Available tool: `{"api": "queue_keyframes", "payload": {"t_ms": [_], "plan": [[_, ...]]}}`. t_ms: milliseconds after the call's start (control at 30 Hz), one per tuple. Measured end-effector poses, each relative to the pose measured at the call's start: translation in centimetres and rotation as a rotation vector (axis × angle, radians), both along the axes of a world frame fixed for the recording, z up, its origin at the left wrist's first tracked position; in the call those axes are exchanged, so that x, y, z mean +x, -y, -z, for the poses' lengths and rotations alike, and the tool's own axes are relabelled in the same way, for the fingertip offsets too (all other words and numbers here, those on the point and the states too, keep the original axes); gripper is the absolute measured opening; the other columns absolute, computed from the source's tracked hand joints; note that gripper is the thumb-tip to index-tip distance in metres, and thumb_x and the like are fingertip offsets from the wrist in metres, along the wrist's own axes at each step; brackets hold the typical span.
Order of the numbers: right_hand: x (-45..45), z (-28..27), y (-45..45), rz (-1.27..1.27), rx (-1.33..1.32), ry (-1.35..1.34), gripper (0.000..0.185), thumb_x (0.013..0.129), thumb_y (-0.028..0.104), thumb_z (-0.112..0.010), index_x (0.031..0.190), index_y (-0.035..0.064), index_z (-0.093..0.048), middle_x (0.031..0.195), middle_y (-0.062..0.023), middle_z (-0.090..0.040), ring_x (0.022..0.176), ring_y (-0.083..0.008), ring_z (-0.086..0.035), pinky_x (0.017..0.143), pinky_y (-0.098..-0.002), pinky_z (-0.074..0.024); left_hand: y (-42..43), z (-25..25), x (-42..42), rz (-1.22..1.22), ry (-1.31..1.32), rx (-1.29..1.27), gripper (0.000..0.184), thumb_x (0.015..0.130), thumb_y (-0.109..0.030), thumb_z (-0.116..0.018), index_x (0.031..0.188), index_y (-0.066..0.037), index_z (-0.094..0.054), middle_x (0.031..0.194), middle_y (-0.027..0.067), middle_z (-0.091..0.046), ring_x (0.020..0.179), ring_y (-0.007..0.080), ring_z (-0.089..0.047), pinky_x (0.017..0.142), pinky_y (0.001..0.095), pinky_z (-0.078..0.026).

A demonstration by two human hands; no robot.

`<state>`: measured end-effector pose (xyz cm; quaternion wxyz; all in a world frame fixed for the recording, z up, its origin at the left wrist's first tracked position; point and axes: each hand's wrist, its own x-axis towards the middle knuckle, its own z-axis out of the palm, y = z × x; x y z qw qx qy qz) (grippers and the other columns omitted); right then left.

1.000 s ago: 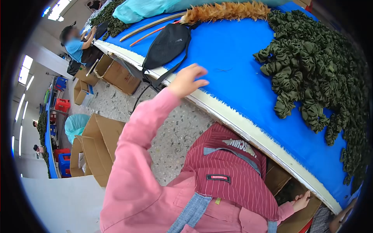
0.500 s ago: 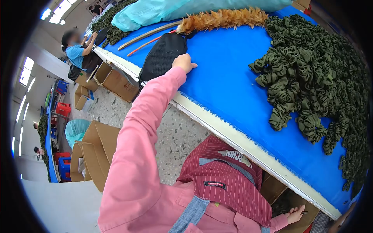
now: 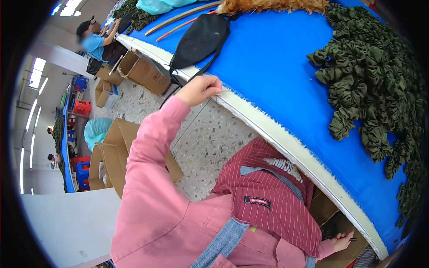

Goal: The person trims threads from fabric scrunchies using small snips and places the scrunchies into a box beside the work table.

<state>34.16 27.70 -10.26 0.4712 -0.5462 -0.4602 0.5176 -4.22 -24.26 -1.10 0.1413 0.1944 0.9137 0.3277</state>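
Observation:
My left hand (image 3: 201, 89) is at the near edge of the blue-covered table (image 3: 268, 76), its fingers drawn together; whatever they may pinch cannot be made out. Just beyond it lies a black mesh bag (image 3: 201, 40), its strap trailing toward the table edge. Low on the right, my right hand (image 3: 343, 241) is beside the table, below its top. From its curled fingers pokes a thin dark tool (image 3: 353, 239), mostly hidden. A large heap of dark green scrunchies (image 3: 371, 85) covers the right part of the table.
Orange-brown feather duster (image 3: 277, 6) and a curved wooden stick (image 3: 178, 18) lie at the back. Cardboard boxes (image 3: 145, 73) stand on the floor beside the table, with another open box (image 3: 118, 152) nearer. A person in blue (image 3: 94, 47) works at the far end.
My left hand has drawn back from beside the bag to the table's near edge, fingers now bunched. My view has shifted. The right hand keeps its dark tool low by the table.

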Motion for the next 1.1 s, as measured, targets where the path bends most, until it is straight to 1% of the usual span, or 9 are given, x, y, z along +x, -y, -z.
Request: {"api": "queue_keyframes", "payload": {"t_ms": [167, 467, 633, 733, 767, 833, 900, 1033, 1100], "plan": [[-1.9, -1.4, 1.5, -0.048, 0.029, -0.029, 0.023, 0.087, 0.018, -0.065, 0.100, -0.0010, -0.062, 0.077, -0.0059, -0.059, 0.050, -0.0070, -0.039, 0.039, -0.0169, -0.0266, 1.7, 2.4, 2.2, -0.162, -0.044, 0.198, 0.011, 0.079, -0.005, -0.066, 0.089, -0.005, -0.063, 0.070, -0.0004, -0.054, 0.062, 0.0106, -0.047, 0.059, 0.0244, -0.041], [1.4, 1.5, -2.4, 0.001, 0.023, -0.028, 0.019, 0.086, 0.016, -0.065, 0.095, 0.0000, -0.061, 0.069, -0.0040, -0.055, 0.049, -0.0073, -0.038, 0.039, -0.0175, -0.0264, 1.6, 2.8, 2.8, 0.065, -0.477, -0.121, 0.009, 0.074, -0.009, -0.068, 0.076, -0.006, -0.060, 0.073, 0.0050, -0.060, 0.063, 0.0232, -0.057, 0.061, 0.0341, -0.045], [2.4, 1.6, -2.9, 0.016, -0.001, -0.067, 0.018, 0.086, 0.015, -0.064, 0.096, 0.0013, -0.062, 0.067, -0.0025, -0.053, 0.049, -0.0061, -0.037, 0.039, -0.0171, -0.0265, 8.2, 8.7, 8.3, 0.246, -0.238, -0.369, 0.004, 0.073, -0.009, -0.065, 0.074, -0.007, -0.062, 0.069, 0.0074, -0.062, 0.061, 0.0275, -0.058, 0.062, 0.0362, -0.047], [2.5, 1.5, -3.1, 0.131, 0.027, -0.137, 0.017, 0.086, 0.015, -0.064, 0.097, 0.0021, -0.062, 0.065, -0.0016, -0.052, 0.049, -0.0054, -0.037, 0.039, -0.0168, -0.0265, 10.4, 13.9, 14.1, 0.538, 0.100, -1.005, 0.059, 0.064, -0.037, -0.080, 0.108, -0.004, -0.059, 0.104, 0.0143, -0.064, 0.090, 0.0311, -0.063, 0.078, 0.0411, -0.051], [2.7, 1.4, -3.3, 0.143, 0.059, -0.152, 0.016, 0.086, 0.015, -0.063, 0.097, 0.0027, -0.063, 0.063, -0.0006, -0.050, 0.049, -0.0051, -0.036, 0.039, -0.0169, -0.0260, 7.7, 12.5, 11.6, 0.590, 0.046, -0.995, 0.059, 0.064, -0.037, -0.080, 0.108, -0.004, -0.059, 0.104, 0.0143, -0.064, 0.090, 0.0311, -0.063, 0.078, 0.0411, -0.051], [2.5, -0.4, -3.1, 0.191, 0.110, -0.150, 0.015, 0.087, 0.014, -0.062, 0.097, 0.0032, -0.063, 0.061, 0.0005, -0.047, 0.048, -0.0048, -0.034, 0.039, -0.0169, -0.0255, 1.2, 4.4, 9.9, 0.555, 0.496, -0.603, 0.036, 0.068, -0.021, -0.079, 0.097, -0.004, -0.067, 0.080, 0.0070, -0.070, 0.073, 0.0231, -0.065, 0.068, 0.0311, -0.051], [1.0, -2.9, -2.3, 0.172, 0.144, -0.095, 0.014, 0.088, 0.014, -0.060, 0.096, 0.0033, -0.064, 0.059, 0.0026, -0.044, 0.047, -0.0041, -0.033, 0.039, -0.0168, -0.0237, -4.9, -3.6, 7.8, 0.471, 0.275, -0.282, 0.023, 0.072, -0.009, -0.074, 0.093, -0.001, -0.067, 0.071, 0.0047, -0.067, 0.056, 0.0164, -0.056, 0.059, 0.0254, -0.047], [-2.3, -7.3, -2.2, 0.034, 0.200, -0.150, 0.012, 0.088, 0.014, -0.059, 0.091, 0.0037, -0.064, 0.058, 0.0032, -0.044, 0.046, -0.0034, -0.033, 0.038, -0.0164, -0.0226, -13.0, -6.9, 0.4, 0.530, -0.409, 0.332, 0.014, 0.073, 0.000, -0.068, 0.087, -0.002, -0.065, 0.072, 0.0031, -0.061, 0.059, 0.0132, -0.050, 0.058, 0.0238, -0.041], [-4.5, -9.6, -0.9, -0.107, 0.248, -0.141, 0.011, 0.088, 0.014, -0.058, 0.088, 0.0041, -0.063, 0.058, 0.0032, -0.045, 0.045, -0.0029, -0.031, 0.038, -0.0167, -0.0221, -17.5, -7.4, -1.5, 0.422, -0.243, 0.344, 0.011, 0.076, -0.002, -0.067, 0.086, -0.001, -0.063, 0.069, 0.0007, -0.056, 0.059, 0.0104, -0.046, 0.057, 0.0222, -0.039]]}}
